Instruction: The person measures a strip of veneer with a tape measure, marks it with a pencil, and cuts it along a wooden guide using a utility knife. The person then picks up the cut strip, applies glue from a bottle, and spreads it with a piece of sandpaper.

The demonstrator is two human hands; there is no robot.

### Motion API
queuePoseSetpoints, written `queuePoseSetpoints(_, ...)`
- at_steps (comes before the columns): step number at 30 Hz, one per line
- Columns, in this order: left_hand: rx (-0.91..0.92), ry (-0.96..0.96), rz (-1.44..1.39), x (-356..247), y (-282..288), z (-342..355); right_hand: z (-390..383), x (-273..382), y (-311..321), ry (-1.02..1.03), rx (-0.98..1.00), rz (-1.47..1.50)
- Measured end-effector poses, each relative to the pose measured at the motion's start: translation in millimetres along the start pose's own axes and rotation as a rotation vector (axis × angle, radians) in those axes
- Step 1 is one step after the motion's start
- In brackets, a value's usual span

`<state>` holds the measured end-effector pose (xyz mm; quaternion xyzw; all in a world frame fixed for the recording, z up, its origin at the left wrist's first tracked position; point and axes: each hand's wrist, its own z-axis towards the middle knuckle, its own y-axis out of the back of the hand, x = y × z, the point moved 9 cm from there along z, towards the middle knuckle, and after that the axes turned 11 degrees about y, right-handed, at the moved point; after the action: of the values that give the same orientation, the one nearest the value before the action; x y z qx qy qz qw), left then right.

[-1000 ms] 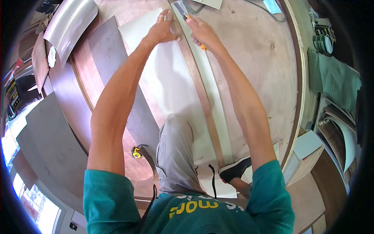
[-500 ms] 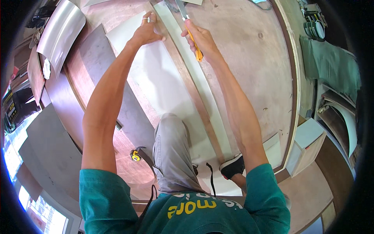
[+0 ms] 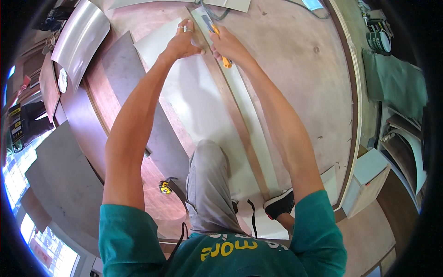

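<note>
A large white sheet (image 3: 196, 99) lies on the wooden board, with a long brown wooden strip (image 3: 236, 119) along its right side. My left hand (image 3: 182, 44) presses down at the far end of the sheet, fingers forward, thumb spread out to the wooden strip. A narrow pale strip (image 3: 253, 117) shows to the right of the wood. Over its far end, my right hand (image 3: 228, 45) is wrapped round a yellow-handled tool (image 3: 226, 63) with a flat silver blade pointing away from me. Whether the blade touches the pale strip I cannot tell.
A grey panel (image 3: 134, 87) and a tape measure (image 3: 165, 186) lie left of my knee. A curved glossy sheet (image 3: 83, 41) stands at the far left. My shoe (image 3: 280, 205) is by the strip's near end. A raised brown edge (image 3: 355, 101) bounds the board's right side.
The whole view has shifted slightly right and down. My right hand and the tool have come closer to my left hand and the wooden strip.
</note>
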<state>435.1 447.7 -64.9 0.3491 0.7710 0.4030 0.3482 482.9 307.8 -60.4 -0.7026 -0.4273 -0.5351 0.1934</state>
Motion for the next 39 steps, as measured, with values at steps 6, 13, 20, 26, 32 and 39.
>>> queuePoseSetpoints(6,0.012,-0.006,-0.014,0.7,-5.2,2.7,70.9,7.3,-6.0,0.125,-0.132,-0.444)
queuePoseSetpoints(13,0.005,0.006,-0.05,-1.2,0.4,-1.9,77.5,21.0,-16.2,0.119,-0.063,-0.531)
queuePoseSetpoints(20,0.055,0.062,-0.034,-0.1,-0.7,-2.6,67.7,42.9,-20.9,0.193,-0.026,-0.629)
queuePoseSetpoints(26,0.06,0.037,0.012,-0.1,-6.2,1.3,65.1,50.3,-22.4,0.17,-0.016,-0.625)
queuePoseSetpoints(32,-0.058,0.018,-0.042,4.5,-4.7,6.2,41.5,42.0,-25.2,0.107,-0.005,-0.719)
queuePoseSetpoints(39,0.026,-0.041,-0.082,9.0,-9.8,10.0,-11.6,21.7,-28.4,0.222,-0.084,-0.657)
